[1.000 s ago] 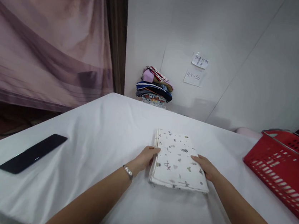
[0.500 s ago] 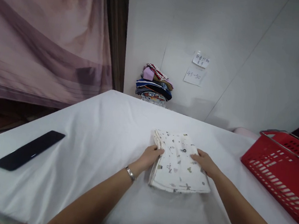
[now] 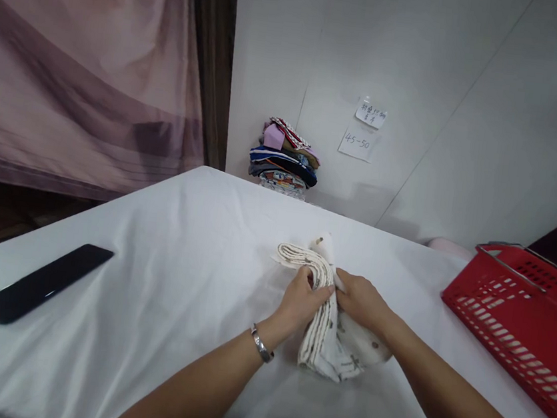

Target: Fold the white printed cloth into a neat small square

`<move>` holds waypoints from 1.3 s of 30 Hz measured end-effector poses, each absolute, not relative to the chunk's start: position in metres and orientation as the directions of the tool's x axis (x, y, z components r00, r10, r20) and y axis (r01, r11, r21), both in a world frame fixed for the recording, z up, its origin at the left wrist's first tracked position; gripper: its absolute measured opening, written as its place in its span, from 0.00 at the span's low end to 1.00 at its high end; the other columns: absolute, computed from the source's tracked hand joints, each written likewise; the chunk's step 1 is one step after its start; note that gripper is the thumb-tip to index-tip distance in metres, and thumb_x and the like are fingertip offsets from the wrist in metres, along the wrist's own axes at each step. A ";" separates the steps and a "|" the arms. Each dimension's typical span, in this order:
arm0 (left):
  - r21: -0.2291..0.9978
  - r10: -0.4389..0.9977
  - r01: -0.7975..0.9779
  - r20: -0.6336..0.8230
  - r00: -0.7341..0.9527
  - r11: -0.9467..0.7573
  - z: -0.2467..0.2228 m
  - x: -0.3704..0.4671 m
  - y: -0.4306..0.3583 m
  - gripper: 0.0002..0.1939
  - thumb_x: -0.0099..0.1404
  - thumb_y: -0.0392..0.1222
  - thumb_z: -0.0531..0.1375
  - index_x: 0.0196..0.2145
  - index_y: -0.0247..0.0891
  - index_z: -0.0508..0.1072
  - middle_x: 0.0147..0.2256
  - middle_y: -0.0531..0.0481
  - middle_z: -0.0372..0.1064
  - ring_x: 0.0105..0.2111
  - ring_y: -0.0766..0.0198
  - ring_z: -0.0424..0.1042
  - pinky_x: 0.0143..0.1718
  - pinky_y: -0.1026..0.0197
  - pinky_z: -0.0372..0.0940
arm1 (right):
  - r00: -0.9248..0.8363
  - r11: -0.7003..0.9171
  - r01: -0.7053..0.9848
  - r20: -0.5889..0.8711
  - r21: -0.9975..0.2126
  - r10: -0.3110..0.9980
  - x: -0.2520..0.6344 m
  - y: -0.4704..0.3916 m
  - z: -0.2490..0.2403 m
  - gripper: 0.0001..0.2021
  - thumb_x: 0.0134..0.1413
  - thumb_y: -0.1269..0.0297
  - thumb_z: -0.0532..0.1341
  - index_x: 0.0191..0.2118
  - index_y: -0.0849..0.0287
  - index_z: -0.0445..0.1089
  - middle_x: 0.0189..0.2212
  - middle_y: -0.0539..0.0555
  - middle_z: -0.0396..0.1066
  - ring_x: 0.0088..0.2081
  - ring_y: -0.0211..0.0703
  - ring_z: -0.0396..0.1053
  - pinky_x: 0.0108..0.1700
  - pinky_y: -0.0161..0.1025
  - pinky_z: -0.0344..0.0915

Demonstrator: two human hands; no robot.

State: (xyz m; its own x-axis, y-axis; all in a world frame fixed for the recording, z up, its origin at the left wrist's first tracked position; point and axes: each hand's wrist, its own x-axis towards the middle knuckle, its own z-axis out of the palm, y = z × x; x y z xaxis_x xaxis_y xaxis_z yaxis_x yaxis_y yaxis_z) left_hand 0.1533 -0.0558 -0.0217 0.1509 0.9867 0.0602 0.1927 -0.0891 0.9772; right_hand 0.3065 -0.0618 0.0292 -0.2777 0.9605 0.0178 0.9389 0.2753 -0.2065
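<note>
A white cloth with small printed figures (image 3: 316,341) is bunched and folded in several layers, its layered edges facing left and up. My left hand (image 3: 301,299), with a silver bracelet at the wrist, is closed on those layers, the thumb on top. On the cloth's right side my right hand (image 3: 361,299) grips it, its fingertips hidden behind the fabric. Both hands are close together over the white-covered table (image 3: 175,278).
A dark flat panel (image 3: 41,282) lies on the left of the table. At the right stands a red basket (image 3: 521,324) with a metal handle. Folded fabrics (image 3: 284,159) are stacked by the far edge, near paper notes (image 3: 359,141) on the wall.
The cloth has gone from lying flat to being lifted and bent together, layers showing. My two hands have moved closer to each other. The view has shifted slightly.
</note>
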 end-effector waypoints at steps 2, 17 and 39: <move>0.985 0.988 0.152 0.055 0.146 -0.077 -0.028 0.152 -0.054 0.15 0.56 0.45 0.61 0.38 0.38 0.64 0.39 0.46 0.70 0.38 0.59 0.68 0.39 0.59 0.62 | -0.271 0.263 0.928 0.004 -0.265 0.962 0.309 -0.062 0.028 0.11 0.55 0.67 0.51 0.42 0.56 0.67 0.36 0.54 0.74 0.36 0.44 0.69 0.35 0.35 0.56; 0.936 0.915 -0.280 -0.089 0.394 0.211 -0.013 0.151 -0.050 0.27 0.51 0.59 0.62 0.42 0.38 0.69 0.42 0.47 0.70 0.40 0.57 0.72 0.38 0.57 0.70 | -0.183 0.114 0.912 -0.141 -0.394 0.973 0.305 -0.068 0.052 0.50 0.43 0.39 0.60 0.67 0.58 0.40 0.55 0.62 0.64 0.53 0.58 0.64 0.48 0.46 0.62; 0.723 0.627 0.293 0.243 0.740 -0.626 -0.091 0.167 -0.066 0.15 0.63 0.49 0.50 0.38 0.43 0.74 0.38 0.50 0.74 0.38 0.60 0.73 0.42 0.61 0.67 | -0.008 0.108 0.864 0.202 -0.491 0.979 0.409 -0.104 0.068 0.33 0.48 0.67 0.59 0.61 0.49 0.54 0.52 0.50 0.68 0.51 0.47 0.65 0.52 0.43 0.60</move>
State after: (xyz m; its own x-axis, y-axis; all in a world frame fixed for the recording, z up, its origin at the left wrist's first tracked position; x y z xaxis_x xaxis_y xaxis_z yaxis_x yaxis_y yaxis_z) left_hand 0.1668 -0.0665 -0.0911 0.7401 0.6270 0.2432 0.2929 -0.6260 0.7227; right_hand 0.4087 -0.1039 0.0683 -0.0081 0.9793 0.2022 0.8644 0.1085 -0.4909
